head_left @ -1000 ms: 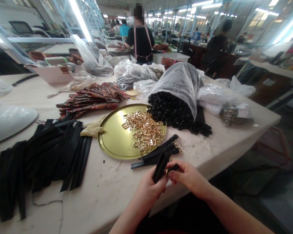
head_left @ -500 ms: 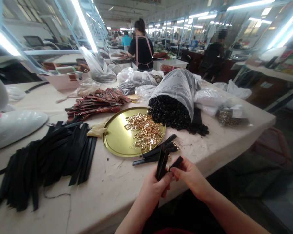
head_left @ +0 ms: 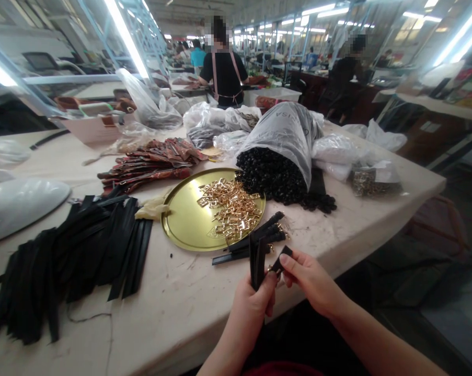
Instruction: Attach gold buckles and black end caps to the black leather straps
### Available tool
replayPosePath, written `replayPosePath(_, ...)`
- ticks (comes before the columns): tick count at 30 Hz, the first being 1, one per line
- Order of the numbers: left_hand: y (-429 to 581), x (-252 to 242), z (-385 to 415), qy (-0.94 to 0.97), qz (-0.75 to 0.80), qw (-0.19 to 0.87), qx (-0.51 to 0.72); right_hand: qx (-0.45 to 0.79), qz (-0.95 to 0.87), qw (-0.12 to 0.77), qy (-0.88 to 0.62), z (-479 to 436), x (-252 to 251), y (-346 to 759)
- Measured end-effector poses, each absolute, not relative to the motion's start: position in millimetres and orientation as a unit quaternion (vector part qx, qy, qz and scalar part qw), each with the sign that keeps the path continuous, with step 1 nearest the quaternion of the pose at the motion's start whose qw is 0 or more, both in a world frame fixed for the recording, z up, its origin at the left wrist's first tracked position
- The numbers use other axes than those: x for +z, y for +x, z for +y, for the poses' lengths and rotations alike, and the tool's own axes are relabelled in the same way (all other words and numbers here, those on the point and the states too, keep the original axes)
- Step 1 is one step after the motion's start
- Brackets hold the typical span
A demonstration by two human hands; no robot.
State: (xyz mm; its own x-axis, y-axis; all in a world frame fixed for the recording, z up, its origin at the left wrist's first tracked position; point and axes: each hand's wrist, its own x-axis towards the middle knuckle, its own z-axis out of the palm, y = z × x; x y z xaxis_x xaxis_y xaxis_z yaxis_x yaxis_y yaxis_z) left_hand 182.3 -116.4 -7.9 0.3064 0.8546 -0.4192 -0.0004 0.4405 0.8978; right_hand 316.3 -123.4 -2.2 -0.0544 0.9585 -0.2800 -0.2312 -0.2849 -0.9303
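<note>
My left hand (head_left: 253, 305) is closed round a folded black strap (head_left: 256, 258) that stands upright out of its fist at the table's near edge. My right hand (head_left: 308, 279) pinches the strap's short free end (head_left: 281, 256), with a small gold buckle (head_left: 272, 268) just showing between the two hands. A few finished black straps (head_left: 255, 243) lie right behind them. A round gold tray (head_left: 188, 224) holds a heap of gold buckles (head_left: 230, 206).
A big pile of black strips (head_left: 63, 256) covers the left of the table. A plastic bag spills black pieces (head_left: 278, 177) behind the tray. Red patterned strips (head_left: 149, 162), several plastic bags and a white dome shape (head_left: 20, 201) lie further back. People stand at tables beyond.
The strap in my left hand has turned more upright. My right hand has shifted its pinch slightly on the free end. The camera view has moved a little.
</note>
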Motion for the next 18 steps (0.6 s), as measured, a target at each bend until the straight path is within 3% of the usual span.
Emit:
replayPosePath(3,181.4,-8.7,-114.7,0.418,0.511,0.683,0.312,0.705,-0.294,0.459,-0.453,-121.6,-7.1,316.8)
replayPosePath(6,180.9,-11.9,-113.2,0.414,0.523,0.678,0.308,0.675,-0.330,0.456,-0.476,-121.1,-11.2,316.7)
replayPosePath(9,182.5,-17.3,-112.7,0.434,0.522,0.664,0.313,0.523,-0.460,0.444,-0.564,-121.5,-12.9,315.6)
replayPosePath(14,185.7,-22.5,-111.9,0.461,0.508,0.651,0.326,0.149,-0.670,0.374,-0.624,-124.6,-19.1,311.3)
replayPosePath(18,182.8,-16.1,-111.4,0.441,0.524,0.654,0.323,0.029,-0.732,0.322,-0.600,-129.2,-22.1,309.7)
